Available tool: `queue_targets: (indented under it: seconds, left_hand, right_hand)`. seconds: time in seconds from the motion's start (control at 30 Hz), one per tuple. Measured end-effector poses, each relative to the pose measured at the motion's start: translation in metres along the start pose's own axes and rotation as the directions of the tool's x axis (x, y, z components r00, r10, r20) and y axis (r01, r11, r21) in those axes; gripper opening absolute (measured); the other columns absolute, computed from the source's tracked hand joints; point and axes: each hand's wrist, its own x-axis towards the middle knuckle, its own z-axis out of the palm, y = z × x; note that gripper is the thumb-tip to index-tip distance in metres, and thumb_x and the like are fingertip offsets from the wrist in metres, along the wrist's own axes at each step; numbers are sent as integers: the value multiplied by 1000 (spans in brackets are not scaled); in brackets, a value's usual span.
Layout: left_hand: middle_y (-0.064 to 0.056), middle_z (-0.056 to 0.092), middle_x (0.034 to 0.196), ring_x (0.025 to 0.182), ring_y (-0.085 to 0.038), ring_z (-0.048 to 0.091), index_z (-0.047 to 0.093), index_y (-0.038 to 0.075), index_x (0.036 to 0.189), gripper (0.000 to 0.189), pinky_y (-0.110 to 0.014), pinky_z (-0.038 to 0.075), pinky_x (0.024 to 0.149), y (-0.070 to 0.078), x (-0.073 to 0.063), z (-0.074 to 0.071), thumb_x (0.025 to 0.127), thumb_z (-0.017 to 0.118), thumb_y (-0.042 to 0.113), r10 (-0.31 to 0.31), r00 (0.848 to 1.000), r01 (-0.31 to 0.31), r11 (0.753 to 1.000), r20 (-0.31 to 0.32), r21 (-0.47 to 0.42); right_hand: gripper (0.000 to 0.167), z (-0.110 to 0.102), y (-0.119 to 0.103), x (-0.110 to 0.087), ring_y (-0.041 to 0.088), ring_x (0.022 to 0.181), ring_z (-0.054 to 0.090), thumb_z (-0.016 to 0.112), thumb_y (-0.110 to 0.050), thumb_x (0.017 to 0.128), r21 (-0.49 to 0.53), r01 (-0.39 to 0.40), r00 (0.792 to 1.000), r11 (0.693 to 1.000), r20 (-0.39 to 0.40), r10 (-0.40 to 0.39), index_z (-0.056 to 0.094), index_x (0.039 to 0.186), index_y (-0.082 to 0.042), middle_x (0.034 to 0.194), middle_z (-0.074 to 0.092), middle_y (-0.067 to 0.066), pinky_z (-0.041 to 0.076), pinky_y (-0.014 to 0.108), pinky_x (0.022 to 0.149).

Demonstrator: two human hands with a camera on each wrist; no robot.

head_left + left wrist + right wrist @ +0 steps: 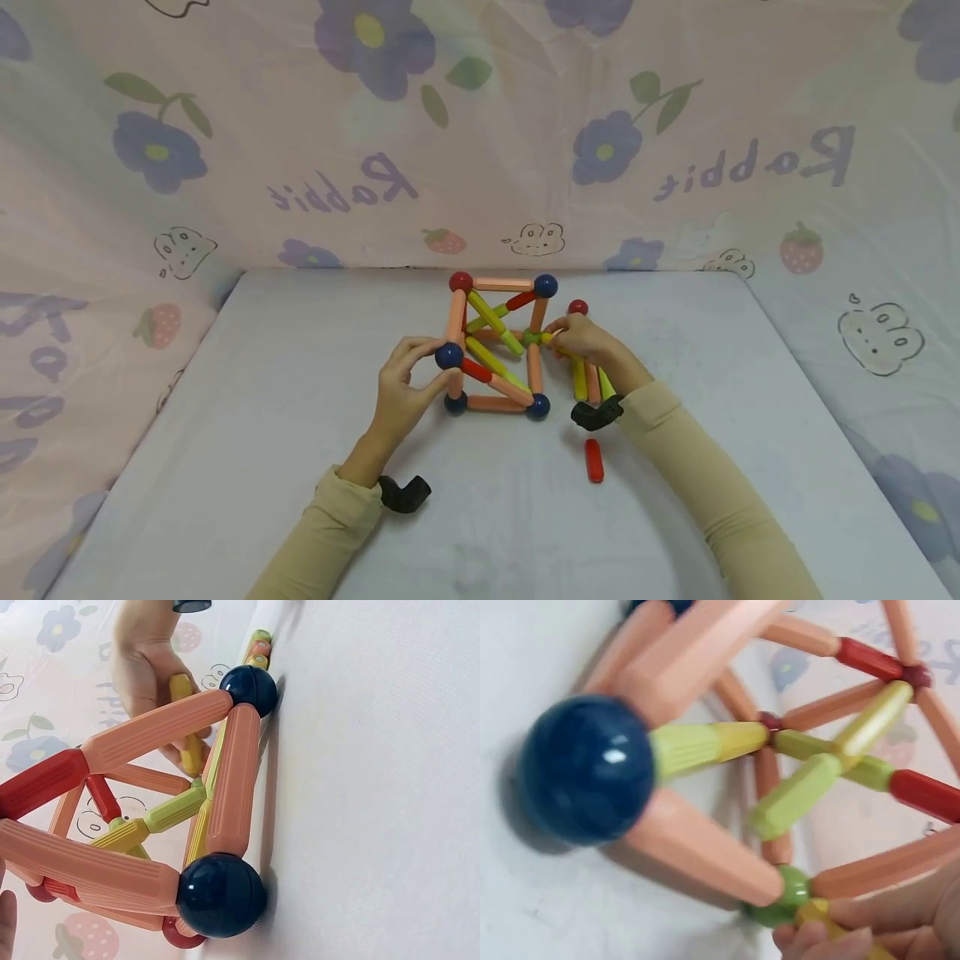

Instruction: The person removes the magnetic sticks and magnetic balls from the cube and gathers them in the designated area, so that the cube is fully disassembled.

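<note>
A box-like frame of magnetic sticks and balls stands on the table, with pink sticks (498,404) along its edges and yellow-green and red ones running across. My left hand (401,387) pinches the blue ball (449,356) at its near upper left corner, thumb below and fingers above. On the frame's right side, my right hand (588,343) pinches a yellow stick (182,688) between thumb and fingers. That stick's tip meets the green ball (793,894) low on the frame. One yellow-green stick (795,796) slants inward from a red ball (461,282), its lower end free.
Beside the frame, partly under my right hand, lie several loose sticks (580,381) and a red ball (577,307). A single red stick (594,461) lies nearer on the white table (300,533). Patterned cloth (480,158) hangs behind and along the sides.
</note>
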Motion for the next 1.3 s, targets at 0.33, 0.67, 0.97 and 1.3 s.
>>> queue_targets:
  seconds: [0.33,0.67,0.97,1.3]
  left_hand:
    - [-18,64,106,102,-9,59,67,-2,113,48,-11,47,96,-4,-2,-1,67,78,-14,12,1000,-12,1000,7,3]
    - [-22,62,105,104,-4,57,66,-7,111,49,-10,47,96,-2,-2,0,65,78,-18,10,1000,-10,1000,-4,-20]
    - [-21,62,106,103,-4,57,67,-5,112,50,-10,47,96,-1,1,-1,65,77,-18,12,1000,-11,1000,6,-11]
    - [-21,61,105,104,2,56,66,-6,112,46,-9,47,96,-1,-2,-1,68,77,-15,0,1000,0,1000,5,-22]
  right_hand:
    - [44,-8,15,-21,14,75,59,49,-8,96,155,71,997,985,-35,-66,43,139,2,119,57,27,54,21,74]
    - [45,-22,44,-44,11,84,60,59,-27,95,211,-32,969,977,-232,82,55,128,4,88,69,-3,49,26,81]
    - [53,-26,83,-45,18,98,48,57,-35,94,211,-132,930,969,-311,194,55,129,4,121,55,13,40,22,76]
    - [50,-23,95,-44,9,71,47,59,-32,93,180,-171,923,969,-315,222,57,122,9,84,51,0,42,19,58]
